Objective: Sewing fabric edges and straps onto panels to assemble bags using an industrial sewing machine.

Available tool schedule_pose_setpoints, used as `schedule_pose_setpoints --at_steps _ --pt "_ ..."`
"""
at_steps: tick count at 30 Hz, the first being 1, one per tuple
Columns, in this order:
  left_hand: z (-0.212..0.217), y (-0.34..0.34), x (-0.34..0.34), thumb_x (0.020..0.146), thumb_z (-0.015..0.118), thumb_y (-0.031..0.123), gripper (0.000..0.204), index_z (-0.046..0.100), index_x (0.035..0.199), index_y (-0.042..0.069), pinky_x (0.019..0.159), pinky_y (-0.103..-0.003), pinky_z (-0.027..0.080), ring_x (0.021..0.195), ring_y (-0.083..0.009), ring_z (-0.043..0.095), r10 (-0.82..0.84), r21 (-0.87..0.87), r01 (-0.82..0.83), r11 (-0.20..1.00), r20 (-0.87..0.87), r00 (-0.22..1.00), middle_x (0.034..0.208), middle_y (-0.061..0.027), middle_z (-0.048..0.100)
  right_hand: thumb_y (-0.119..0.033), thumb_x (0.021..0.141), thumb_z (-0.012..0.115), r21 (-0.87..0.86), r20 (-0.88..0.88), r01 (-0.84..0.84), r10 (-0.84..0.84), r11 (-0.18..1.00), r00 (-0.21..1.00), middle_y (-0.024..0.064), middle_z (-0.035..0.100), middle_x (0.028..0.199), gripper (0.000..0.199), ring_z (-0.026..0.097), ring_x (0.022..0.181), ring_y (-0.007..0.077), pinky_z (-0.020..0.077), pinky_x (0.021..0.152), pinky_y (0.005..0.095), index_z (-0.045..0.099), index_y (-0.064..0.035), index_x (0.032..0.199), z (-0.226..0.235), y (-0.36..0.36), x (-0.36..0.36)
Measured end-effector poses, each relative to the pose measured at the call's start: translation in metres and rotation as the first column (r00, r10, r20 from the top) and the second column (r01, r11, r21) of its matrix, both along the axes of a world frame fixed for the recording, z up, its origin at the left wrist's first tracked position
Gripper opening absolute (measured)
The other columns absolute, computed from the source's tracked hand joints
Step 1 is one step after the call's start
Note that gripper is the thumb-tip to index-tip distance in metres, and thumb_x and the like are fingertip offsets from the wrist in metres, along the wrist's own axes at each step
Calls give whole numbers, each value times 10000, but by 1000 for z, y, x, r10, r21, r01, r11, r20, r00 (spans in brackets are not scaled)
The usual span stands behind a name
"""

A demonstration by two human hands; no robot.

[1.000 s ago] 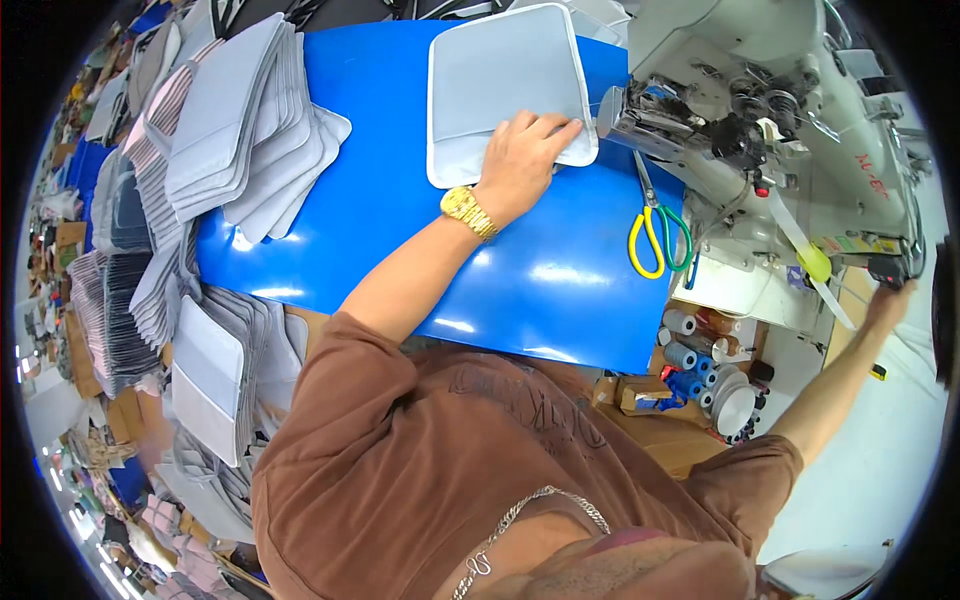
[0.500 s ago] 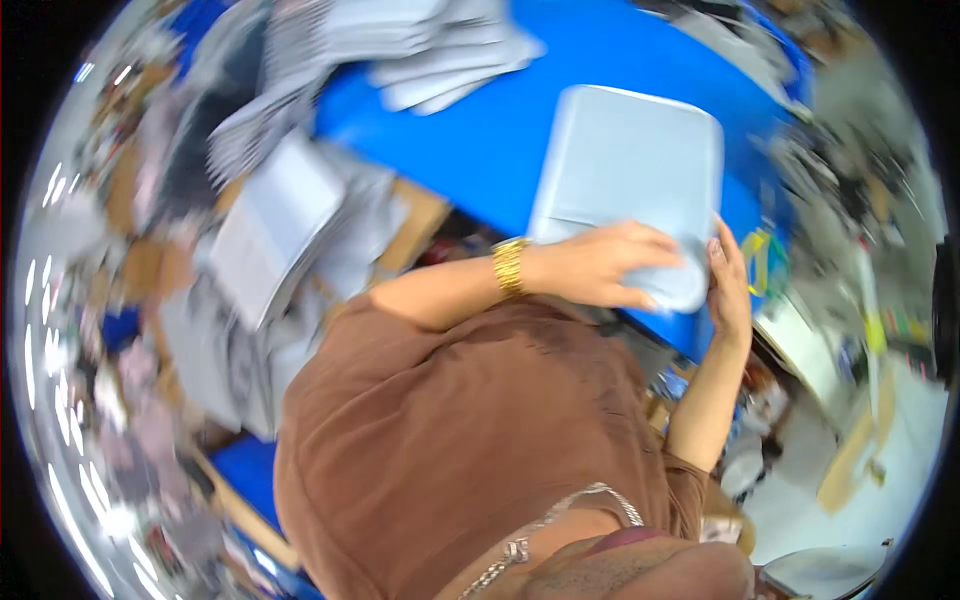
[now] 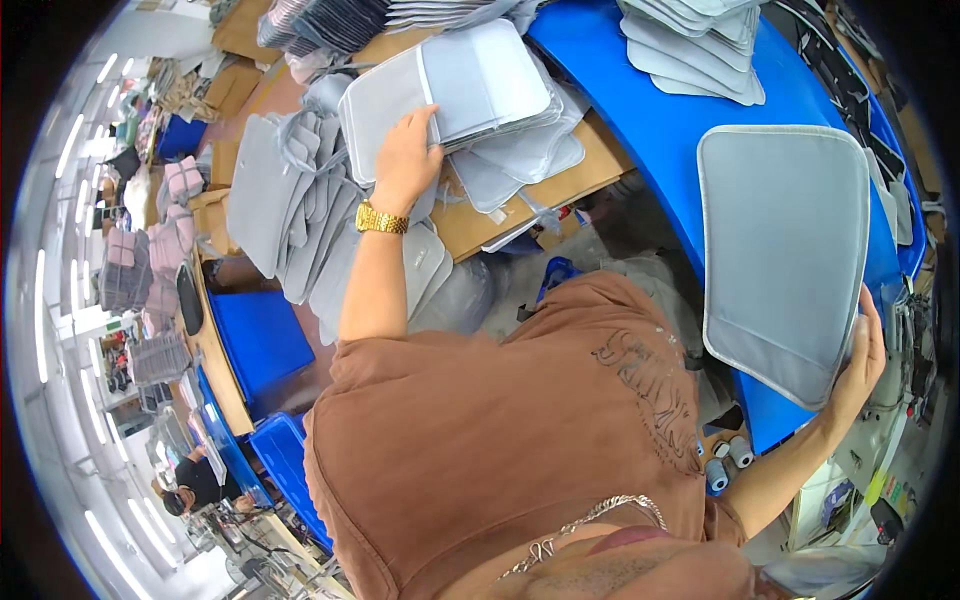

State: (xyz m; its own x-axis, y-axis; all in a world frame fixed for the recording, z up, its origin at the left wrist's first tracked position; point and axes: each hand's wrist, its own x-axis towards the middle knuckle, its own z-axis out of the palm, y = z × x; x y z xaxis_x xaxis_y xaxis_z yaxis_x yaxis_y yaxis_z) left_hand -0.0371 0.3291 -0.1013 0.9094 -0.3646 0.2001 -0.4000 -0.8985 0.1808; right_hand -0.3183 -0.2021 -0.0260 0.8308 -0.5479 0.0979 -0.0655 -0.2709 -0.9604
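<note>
A grey fabric panel (image 3: 785,240) with rounded corners, pale edging and a seam near its lower end rests tilted over the blue table (image 3: 640,110). My right hand (image 3: 862,355) grips its lower right edge, with the thumb partly hidden. On the left, my left hand (image 3: 405,155), below a gold watch (image 3: 381,217), lies on the top of a stack of similar grey panels (image 3: 490,75). Its fingers are stretched out over the top panel near a pale seam, and it holds nothing clear of the stack.
More grey panels (image 3: 280,200) hang in a fanned bundle left of the stack. Another pile (image 3: 700,50) sits at the blue table's far end. A wooden board (image 3: 590,165) lies under the stack. Thread spools (image 3: 740,450) stand low by my right arm. A person (image 3: 190,480) is far left.
My left hand has come off the panel and moved left onto the stack. The right hand still holds the panel. The view has turned, and the earlier blur is gone.
</note>
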Motion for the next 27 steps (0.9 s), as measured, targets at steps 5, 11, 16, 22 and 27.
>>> schedule_pose_setpoints --at_steps 5,11,16,22,27 --pt "15 2 -1 836 656 83 320 612 1153 68 800 -408 512 938 -339 651 32 -259 8 966 149 988 1040 -157 677 -114 959 604 -11 -59 -43 43 999 997 4 650 926 177 553 816 49 417 764 191 654 27 1055 16 22 2" --pt "97 -73 7 860 650 49 170 704 1020 70 721 -344 513 809 -285 668 -89 -438 313 843 460 884 934 -132 693 -45 832 711 -269 -138 -213 181 939 974 -22 606 732 66 504 661 48 383 598 214 689 4 871 57 72 3" --pt "151 -198 6 845 684 117 153 718 982 55 696 -340 512 751 -275 646 -648 15 781 625 569 507 878 -92 680 -158 744 800 -621 -218 -397 338 675 916 94 640 723 190 581 582 207 435 526 323 667 -28 786 83 103 16" --pt "151 -323 -45 866 633 217 140 712 862 101 686 -412 513 799 -295 656 -939 -32 965 261 223 261 831 -87 679 -184 709 801 -885 29 -67 197 461 980 128 642 1121 253 610 1027 316 495 835 400 610 -24 751 74 83 9" --pt "141 -370 -74 905 622 168 164 702 946 31 690 -377 509 743 -308 647 -989 -247 964 98 84 121 794 -129 671 -172 730 798 -826 67 49 11 562 998 119 654 1006 240 623 940 308 509 788 388 623 -18 788 50 55 -14"
